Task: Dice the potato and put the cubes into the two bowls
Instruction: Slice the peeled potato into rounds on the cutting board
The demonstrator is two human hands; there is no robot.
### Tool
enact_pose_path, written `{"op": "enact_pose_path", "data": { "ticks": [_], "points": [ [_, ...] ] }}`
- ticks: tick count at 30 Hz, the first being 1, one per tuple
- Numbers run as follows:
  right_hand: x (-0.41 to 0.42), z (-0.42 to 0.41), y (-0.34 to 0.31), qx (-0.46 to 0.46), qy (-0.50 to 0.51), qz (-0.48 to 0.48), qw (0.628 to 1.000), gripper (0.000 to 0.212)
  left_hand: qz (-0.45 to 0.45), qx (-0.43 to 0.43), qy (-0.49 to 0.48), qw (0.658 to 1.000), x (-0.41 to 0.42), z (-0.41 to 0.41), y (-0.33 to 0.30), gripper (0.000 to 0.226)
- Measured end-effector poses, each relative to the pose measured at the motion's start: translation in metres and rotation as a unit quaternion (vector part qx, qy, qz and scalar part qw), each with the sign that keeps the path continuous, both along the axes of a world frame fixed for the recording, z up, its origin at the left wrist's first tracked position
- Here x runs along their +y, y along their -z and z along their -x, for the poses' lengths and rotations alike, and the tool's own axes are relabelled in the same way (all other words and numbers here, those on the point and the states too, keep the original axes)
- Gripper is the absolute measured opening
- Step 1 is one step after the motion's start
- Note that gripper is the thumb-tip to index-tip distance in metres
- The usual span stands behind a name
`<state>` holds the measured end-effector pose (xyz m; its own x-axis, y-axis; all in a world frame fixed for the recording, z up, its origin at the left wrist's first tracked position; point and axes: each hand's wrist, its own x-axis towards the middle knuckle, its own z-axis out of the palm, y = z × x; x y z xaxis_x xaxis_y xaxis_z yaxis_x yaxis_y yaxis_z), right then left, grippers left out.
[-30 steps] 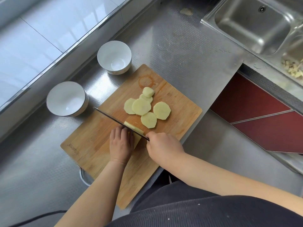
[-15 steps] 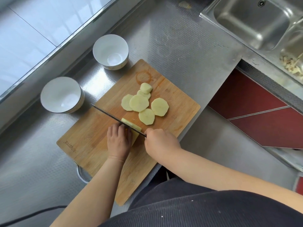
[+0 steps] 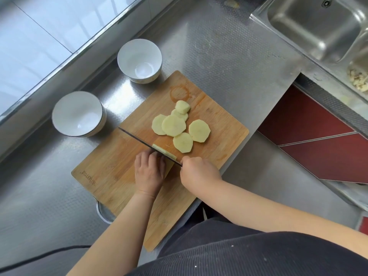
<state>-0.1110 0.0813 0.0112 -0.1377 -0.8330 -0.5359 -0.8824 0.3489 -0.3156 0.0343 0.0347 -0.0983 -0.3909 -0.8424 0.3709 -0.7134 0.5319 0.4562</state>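
Head view — board logo (image 3: 89, 179) unreadable.

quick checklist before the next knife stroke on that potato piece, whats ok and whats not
1. Right hand grips the knife handle: ok.
2. Left hand holds the potato piece steady: ok.
3. Left fingertips clear of the blade: cannot tell, they sit right beside it.
4. Cutting board fully supported: not ok, its near corner overhangs the counter edge.
5. Cut slices lie apart from the blade: ok.
6. Near bowl and far bowl ready, no cubes in them yet: ok.
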Motion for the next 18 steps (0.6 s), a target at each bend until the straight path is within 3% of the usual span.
{"op": "enact_pose_path", "data": {
  "ticks": [18],
  "points": [
    [-0.013,-0.001,0.037,0.005,0.006,-0.057,0.998,0.022,0.002,0.007,-0.001,1.0,0.001,-0.001,0.001,0.011]
  ]
}}
